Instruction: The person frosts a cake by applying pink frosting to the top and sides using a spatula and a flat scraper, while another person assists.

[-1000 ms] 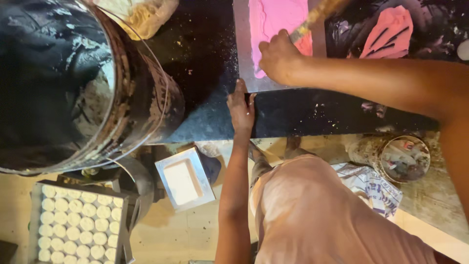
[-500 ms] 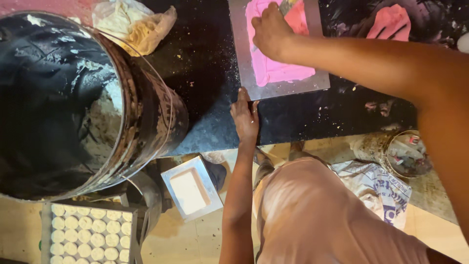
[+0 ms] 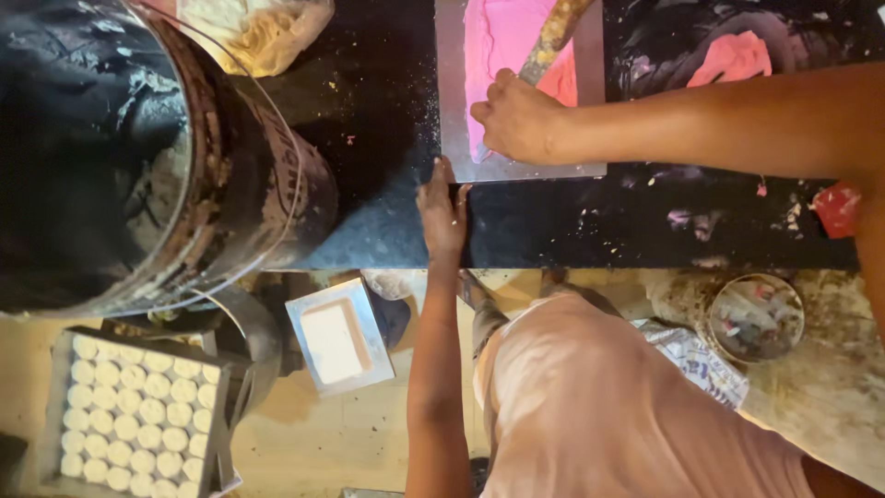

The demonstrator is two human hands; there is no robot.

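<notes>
Left hand (image 3: 442, 210) lies spread, steadying the flat grey metal tray (image 3: 452, 83), while right hand (image 3: 518, 118) grips a wooden-handled scraper (image 3: 551, 37) over pink paste (image 3: 498, 46)

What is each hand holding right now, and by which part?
The right hand grips a scraping tool by the lower end of its handle, over the pink paste. The left hand holds nothing; it presses flat against the metal tray's corner.

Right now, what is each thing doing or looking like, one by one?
right hand: closed around the tool handle.
tool handle: tilted, its end down on the pink material.
pink material: spread over the grey tray.
grey tray: flat on the black counter.
left hand: fingers flat, touching the tray's near corner.
big bucket: upright, open.
mould tray: full of white rounds.
</notes>
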